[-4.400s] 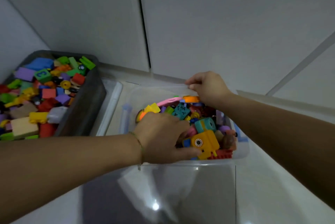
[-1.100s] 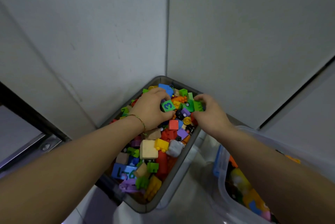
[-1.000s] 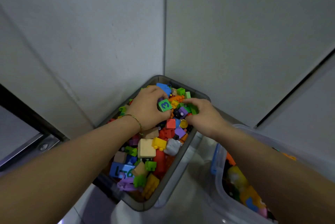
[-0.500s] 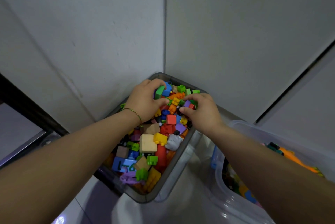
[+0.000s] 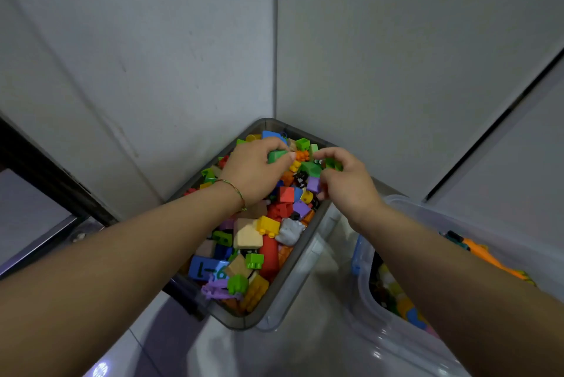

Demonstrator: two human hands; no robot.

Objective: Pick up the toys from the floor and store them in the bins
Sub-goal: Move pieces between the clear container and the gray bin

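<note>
The toys (image 5: 259,239) fill the grey bin (image 5: 291,277) to its rim, with blocks in red, yellow, green, blue and purple heaped from the near corner to the far one. Your left hand (image 5: 256,172) lies on the heap at the far end, fingers curled round a green block (image 5: 277,155). Your right hand (image 5: 346,184) is just beside it, near the bin's far right corner, pinching a green brick (image 5: 333,163) between thumb and fingers. Both pieces are at the heap, so I judge you are placing or settling them, not fetching. The clear bin (image 5: 406,204) stands on the floor (image 5: 189,355) just right of the grey one, under your right forearm. It holds more toys, with an orange one (image 5: 488,254) riding high. Most of the storing looks done. What is left is to let go of these two pieces and gather whatever lies on the floor outside this view; how much that is, I cannot tell. The grey bin sits in a corner between two walls (image 5: 152,56)
</note>
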